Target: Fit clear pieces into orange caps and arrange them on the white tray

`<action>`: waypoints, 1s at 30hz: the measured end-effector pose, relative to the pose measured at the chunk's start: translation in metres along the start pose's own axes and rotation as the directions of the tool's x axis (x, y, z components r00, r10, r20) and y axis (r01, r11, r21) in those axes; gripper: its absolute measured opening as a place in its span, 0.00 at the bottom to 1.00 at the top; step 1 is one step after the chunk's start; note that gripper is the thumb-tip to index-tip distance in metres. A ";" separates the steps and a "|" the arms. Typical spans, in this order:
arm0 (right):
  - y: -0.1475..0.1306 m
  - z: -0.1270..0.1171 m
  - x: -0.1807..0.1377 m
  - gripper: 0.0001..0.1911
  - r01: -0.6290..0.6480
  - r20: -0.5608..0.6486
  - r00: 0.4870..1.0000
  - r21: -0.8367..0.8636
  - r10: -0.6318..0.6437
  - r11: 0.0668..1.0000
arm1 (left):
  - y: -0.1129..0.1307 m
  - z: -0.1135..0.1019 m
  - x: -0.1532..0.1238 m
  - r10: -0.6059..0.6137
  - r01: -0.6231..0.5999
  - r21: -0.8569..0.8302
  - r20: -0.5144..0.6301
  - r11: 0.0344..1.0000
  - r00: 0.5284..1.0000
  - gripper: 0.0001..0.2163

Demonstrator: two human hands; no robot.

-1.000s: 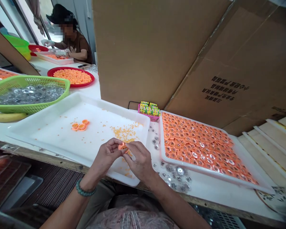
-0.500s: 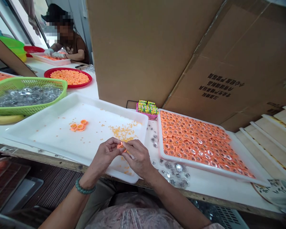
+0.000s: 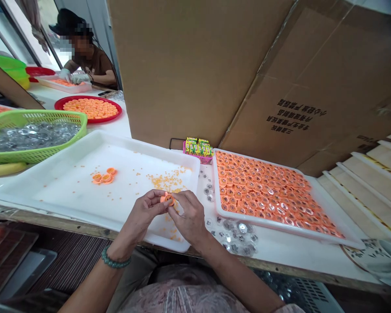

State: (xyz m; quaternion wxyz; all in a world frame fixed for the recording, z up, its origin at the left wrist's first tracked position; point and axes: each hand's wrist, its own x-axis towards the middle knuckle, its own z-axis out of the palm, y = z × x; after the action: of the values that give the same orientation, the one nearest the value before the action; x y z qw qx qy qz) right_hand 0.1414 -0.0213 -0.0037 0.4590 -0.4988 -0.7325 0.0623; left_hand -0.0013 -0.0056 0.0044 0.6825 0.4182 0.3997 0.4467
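Observation:
Between my fingertips is a small round orange plastic piece (image 3: 167,198), held over the right part of a white tray (image 3: 99,138). My left hand (image 3: 145,211) pinches it from the left, and my right hand (image 3: 189,217) grips its right side with thumb and fingers. In the tray, a few similar orange pieces (image 3: 104,176) lie in a cluster left of my hands. Tiny yellow-orange bits (image 3: 164,181) are scattered just beyond my fingers. To the right, a second white tray (image 3: 289,224) is covered with rows of orange round pieces with clear shiny tops.
Loose clear caps (image 3: 237,237) lie between the trays near the table edge. A pink basket (image 3: 206,160) holds small yellow-green packets. At left stand a green basket (image 3: 63,145) of clear parts and a red tray (image 3: 115,116). Cardboard (image 3: 195,74) walls the back; a co-worker (image 3: 97,65) sits beyond.
The orange piece has turned in my fingers, so its round face shows more. My hands stay in nearly the same place; the whole view has shifted slightly.

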 end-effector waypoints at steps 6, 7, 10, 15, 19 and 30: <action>0.004 -0.003 0.003 0.13 0.056 0.050 0.997 0.079 -0.060 0.995 | 0.000 -0.001 0.000 0.001 -0.001 -0.009 -0.015 1.000 1.000 0.12; 0.004 -0.003 0.003 0.13 0.051 0.054 0.997 0.092 -0.056 0.994 | 0.001 0.000 0.000 0.000 0.000 -0.001 -0.014 1.000 1.000 0.12; 0.004 -0.002 0.002 0.12 0.041 0.055 0.997 0.126 -0.049 0.991 | 0.001 0.000 -0.001 -0.009 0.010 0.024 -0.014 1.000 1.000 0.12; 0.004 -0.002 0.001 0.14 -0.004 0.060 0.998 0.210 -0.009 0.978 | 0.001 -0.001 -0.001 -0.008 0.008 0.006 -0.022 1.000 1.000 0.11; 0.009 -0.012 -0.001 0.18 -0.157 0.164 0.981 0.335 0.106 0.929 | 0.003 -0.002 -0.001 -0.032 0.032 0.006 0.027 0.999 0.999 0.11; 0.009 -0.008 0.013 0.08 -0.417 0.308 0.897 0.358 0.316 0.836 | 0.006 0.002 -0.003 -0.011 0.011 0.172 0.005 0.985 1.000 0.24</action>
State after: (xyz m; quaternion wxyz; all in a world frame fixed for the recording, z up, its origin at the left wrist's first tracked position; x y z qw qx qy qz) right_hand 0.1525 -0.0094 0.0040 0.4430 -0.5105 -0.6417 0.3625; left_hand -0.0021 -0.0071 0.0106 0.6475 0.4745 0.4371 0.4057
